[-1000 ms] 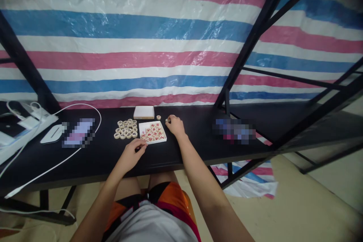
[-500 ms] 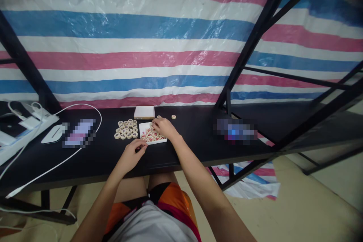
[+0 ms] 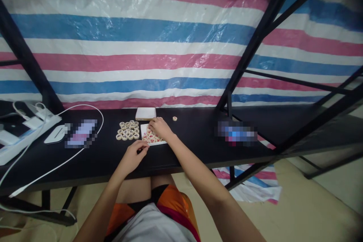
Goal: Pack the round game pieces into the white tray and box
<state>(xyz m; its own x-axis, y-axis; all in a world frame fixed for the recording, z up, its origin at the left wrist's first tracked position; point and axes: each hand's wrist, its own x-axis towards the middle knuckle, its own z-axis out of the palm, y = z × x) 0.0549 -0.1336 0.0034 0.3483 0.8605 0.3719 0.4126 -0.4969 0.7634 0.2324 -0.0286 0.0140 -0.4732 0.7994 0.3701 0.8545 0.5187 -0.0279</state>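
A shallow white box [image 3: 157,143] holds several round xiangqi pieces [image 3: 151,137] with red marks. My left hand [image 3: 135,154] is closed at the box's near left corner, thumb and fingertips pinched on its edge. Over the far part of the box, my right hand [image 3: 160,127] has its fingers curled downward together; whatever is between the fingertips is hidden. Left of the box, several pieces with dark marks [image 3: 127,131] lie flat in close rows. One piece [image 3: 159,118] shows partly just behind my right hand, and another piece [image 3: 174,118] lies alone farther right.
Behind the box lies a white lid [image 3: 145,114]. A blurred phone [image 3: 82,133], a white cable [image 3: 53,168] and a power strip [image 3: 31,136] are on the left of the black table [image 3: 193,140]. A blurred object [image 3: 235,132] sits at right, near the slanted black frame [image 3: 249,53].
My right hand has shifted slightly left over the box, its fingertips nearer the far left corner. My left hand stays at the near corner. The whole view has moved a little.
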